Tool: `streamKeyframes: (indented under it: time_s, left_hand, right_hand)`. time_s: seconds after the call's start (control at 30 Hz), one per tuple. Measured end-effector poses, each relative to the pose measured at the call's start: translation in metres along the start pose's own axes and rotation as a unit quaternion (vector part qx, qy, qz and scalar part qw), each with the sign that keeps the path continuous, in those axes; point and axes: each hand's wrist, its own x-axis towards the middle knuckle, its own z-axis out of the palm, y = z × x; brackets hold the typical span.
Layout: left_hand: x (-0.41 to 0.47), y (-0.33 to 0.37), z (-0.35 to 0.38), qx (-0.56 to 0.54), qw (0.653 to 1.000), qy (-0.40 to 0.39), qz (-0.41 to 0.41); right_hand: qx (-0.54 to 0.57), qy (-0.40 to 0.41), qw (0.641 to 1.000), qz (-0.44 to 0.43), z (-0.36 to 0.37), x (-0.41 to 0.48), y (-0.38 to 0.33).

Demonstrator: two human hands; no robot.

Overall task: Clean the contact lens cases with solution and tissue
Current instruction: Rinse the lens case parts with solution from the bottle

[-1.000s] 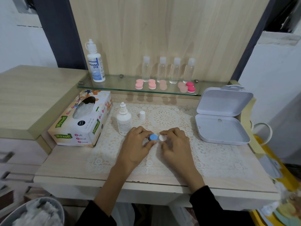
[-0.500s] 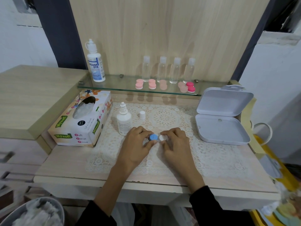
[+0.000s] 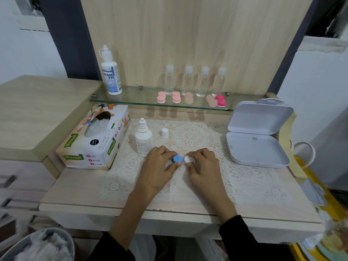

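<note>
A contact lens case with a blue cap (image 3: 177, 158) and a white cap (image 3: 188, 159) lies on the lace mat between my hands. My left hand (image 3: 157, 166) grips the blue cap with thumb and fingers. My right hand (image 3: 204, 166) pinches the white cap. A small white solution bottle (image 3: 143, 140) stands uncapped just left of my left hand, its cap (image 3: 165, 133) beside it. A tissue box (image 3: 94, 138) sits at the left.
A glass shelf (image 3: 131, 102) at the back carries a large solution bottle (image 3: 111, 72), several clear bottles (image 3: 194, 80) and several pink lens cases (image 3: 190, 98). An open white box (image 3: 258, 136) lies at the right. A bin with tissues (image 3: 37, 245) is at the lower left.
</note>
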Motion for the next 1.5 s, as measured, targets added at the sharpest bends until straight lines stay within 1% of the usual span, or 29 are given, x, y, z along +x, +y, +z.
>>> streamKeyframes:
  time_s: [0.17, 0.37, 0.6, 0.77, 0.97, 1.2, 1.5]
  left_hand:
    - [0.0, -0.0004, 0.0007, 0.002, 1.0, -0.001, 0.002]
    - [-0.0001, -0.0007, 0.0011, 0.001, 1.0, 0.003, 0.004]
    - [-0.0004, -0.0005, 0.0004, -0.001, 1.0, 0.0, 0.002]
    - [-0.0004, -0.0002, 0.0009, -0.001, 1.0, 0.001, -0.001]
    - [-0.0001, 0.0003, 0.0006, -0.005, 1.0, 0.0, -0.002]
    - [-0.0004, -0.0011, 0.0014, -0.004, 1.0, 0.001, -0.002]
    - [-0.0003, -0.0004, 0.001, -0.002, 1.0, 0.001, -0.004]
  right_hand:
    - [0.023, 0.009, 1.0, 0.014, 0.0, 0.0012, 0.0001]
    - [0.01, -0.003, 1.0, -0.005, -0.0017, 0.0, -0.0029]
    - [0.023, 0.013, 1.0, 0.003, -0.0014, -0.0001, -0.0015]
    - [-0.008, 0.006, 1.0, -0.02, -0.0004, -0.0003, -0.002]
    - [0.005, 0.004, 1.0, 0.003, 0.0008, 0.0019, 0.0028]
    - [-0.013, 0.002, 1.0, -0.025, 0.0001, 0.0003, 0.0]
    - [-0.009, 0.0, 1.0, -0.01, -0.0002, 0.0003, -0.0007]
